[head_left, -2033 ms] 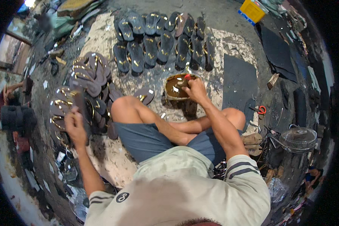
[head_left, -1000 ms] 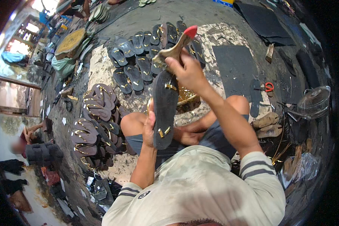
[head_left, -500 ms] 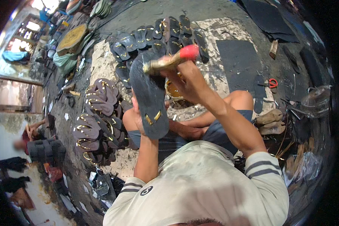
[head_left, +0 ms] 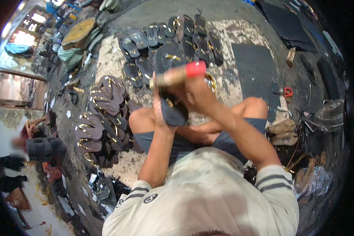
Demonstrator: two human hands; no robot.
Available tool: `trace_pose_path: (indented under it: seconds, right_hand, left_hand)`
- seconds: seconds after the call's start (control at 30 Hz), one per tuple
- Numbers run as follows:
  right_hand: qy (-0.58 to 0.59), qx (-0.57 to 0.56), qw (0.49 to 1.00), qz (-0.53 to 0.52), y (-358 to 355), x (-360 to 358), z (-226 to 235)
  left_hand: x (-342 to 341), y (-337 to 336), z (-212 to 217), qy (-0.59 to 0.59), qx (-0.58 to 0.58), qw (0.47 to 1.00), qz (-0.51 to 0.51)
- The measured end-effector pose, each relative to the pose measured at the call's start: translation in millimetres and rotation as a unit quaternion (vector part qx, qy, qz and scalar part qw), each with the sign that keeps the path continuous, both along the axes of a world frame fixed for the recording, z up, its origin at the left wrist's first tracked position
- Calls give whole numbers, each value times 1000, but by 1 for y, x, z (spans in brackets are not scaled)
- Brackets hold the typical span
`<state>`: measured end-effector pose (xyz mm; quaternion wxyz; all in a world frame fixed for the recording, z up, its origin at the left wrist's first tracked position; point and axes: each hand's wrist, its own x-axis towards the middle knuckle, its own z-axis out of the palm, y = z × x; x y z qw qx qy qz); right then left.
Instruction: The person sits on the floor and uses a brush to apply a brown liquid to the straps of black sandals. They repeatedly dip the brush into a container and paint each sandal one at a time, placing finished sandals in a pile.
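Note:
A dark sandal sole (head_left: 176, 117) with small gold strap pieces is raised in front of my lap. My left hand (head_left: 159, 112) grips it along its left edge. Over its middle, my right hand (head_left: 200, 93) is closed around a red-ended brush (head_left: 195, 69), whose pale tip lies toward the sole's left edge. Motion blurs the brush and the right fingers, and I cannot tell whether the bristles touch the sole. Partly hidden behind my right hand is a bowl (head_left: 212, 82) with a shiny rim.
Rows of dark sandals (head_left: 153, 34) lie beyond my hands. Brown gold-strapped sandals (head_left: 91, 129) are heaped at the left. To the right are a black rubber sheet (head_left: 251, 67), red-handled pliers (head_left: 288, 92) and a wire-caged fan (head_left: 331, 114). Another person's arm (head_left: 36, 125) shows at far left.
The sole has tilted and shifted right and now looks shorter. The brush has moved from its far end to its middle, still in my right hand. The whole view has shifted slightly.

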<state>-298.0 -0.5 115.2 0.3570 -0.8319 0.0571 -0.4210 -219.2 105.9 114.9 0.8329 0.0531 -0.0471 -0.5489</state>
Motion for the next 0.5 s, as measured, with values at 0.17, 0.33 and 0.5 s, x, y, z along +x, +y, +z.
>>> trace_pose_path:
  seconds: [0.17,0.33,0.5]
  right_hand:
    - [-41,-37,996,65,16,-20,2]
    - [93,385,916,67,25,-74,-18]
    - [-72,408,902,-123,-18,-112,17]
  left_hand:
    - [13,-6,-21,-70,55,996,22]
    - [63,-45,-97,-89,180,980,-17]
    - [100,-136,-122,-128,242,960,58]
